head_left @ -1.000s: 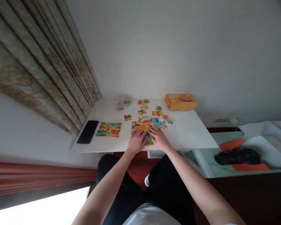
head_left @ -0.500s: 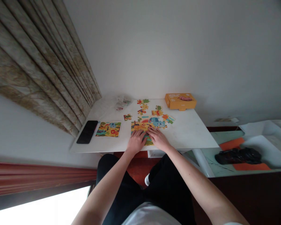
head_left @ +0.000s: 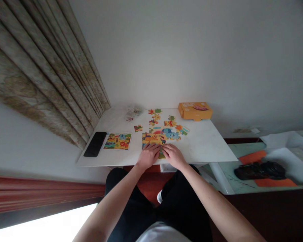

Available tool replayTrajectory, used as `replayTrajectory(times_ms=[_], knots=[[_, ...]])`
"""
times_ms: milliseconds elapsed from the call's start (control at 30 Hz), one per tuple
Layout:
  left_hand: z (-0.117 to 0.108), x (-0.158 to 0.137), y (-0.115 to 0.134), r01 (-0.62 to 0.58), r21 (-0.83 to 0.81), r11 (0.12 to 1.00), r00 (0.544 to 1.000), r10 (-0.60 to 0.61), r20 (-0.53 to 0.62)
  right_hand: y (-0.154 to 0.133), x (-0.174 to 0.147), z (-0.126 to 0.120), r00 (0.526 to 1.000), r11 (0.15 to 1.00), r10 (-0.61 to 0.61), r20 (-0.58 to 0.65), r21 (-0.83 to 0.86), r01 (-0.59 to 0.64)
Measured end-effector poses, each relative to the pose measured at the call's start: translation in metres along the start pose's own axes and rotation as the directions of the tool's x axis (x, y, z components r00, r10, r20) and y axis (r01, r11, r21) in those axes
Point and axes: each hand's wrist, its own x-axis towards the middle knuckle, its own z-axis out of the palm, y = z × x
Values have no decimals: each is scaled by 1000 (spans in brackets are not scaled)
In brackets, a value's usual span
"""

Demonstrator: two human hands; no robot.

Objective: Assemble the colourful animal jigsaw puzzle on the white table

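Note:
A partly joined colourful jigsaw (head_left: pixel 153 138) lies near the front edge of the white table (head_left: pixel 204 144). My left hand (head_left: pixel 148 155) and my right hand (head_left: pixel 174 155) rest side by side on its near part, fingers flat and pressing on the pieces. A small green piece shows between the two hands. Loose puzzle pieces (head_left: pixel 169 123) lie scattered behind the joined part, and one single piece (head_left: pixel 138 128) sits to the left of them.
A picture card (head_left: pixel 118 140) and a black phone (head_left: pixel 95 144) lie at the table's left. An orange box (head_left: pixel 194 110) stands at the back right, a clear plastic bag (head_left: pixel 131 111) at the back. Curtains hang left; a dark object (head_left: pixel 260 170) lies on the lower surface at right.
Both hands slid a little toward me, down to the puzzle's near edge, and came closer together. The view shifted slightly.

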Motion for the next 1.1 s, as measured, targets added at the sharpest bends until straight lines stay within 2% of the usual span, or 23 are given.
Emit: replayTrajectory(times_ms=[233, 367, 467, 567, 667, 833, 1000, 1100], knots=[[0, 0, 1, -19, 22, 1000, 1000, 19, -10, 2, 0, 5, 1000, 997, 12, -13, 74, -11], [0, 1, -5, -34, 4, 999, 999, 34, -3, 20, -4, -6, 996, 989, 65, -66, 139, -55], [-3, 14, -23, 18, -25, 1000, 999, -19, -25, 49, -15, -25, 966, 980, 195, -170, 10, -196], [-11, 45, -49, 150, -34, 988, 987, -152, -54, 75, -27, -39, 904, 916, 355, -237, -105, -387], [-18, 86, -72, 282, -47, 958, 958, -284, -37, 84, -29, -42, 845, 835, 480, -234, -172, -522], [-22, 143, -87, 458, -3, 889, 887, -457, 61, 72, -18, -40, 820, 742, 553, -151, -360, -566], [-12, 171, -81, 586, 129, 800, 788, -600, 138, 66, -15, -43, 812, 720, 572, -112, -405, -563], [-5, 181, -80, 584, 184, 790, 781, -609, 138, 65, -15, -44, 808, 716, 581, -102, -408, -566]])
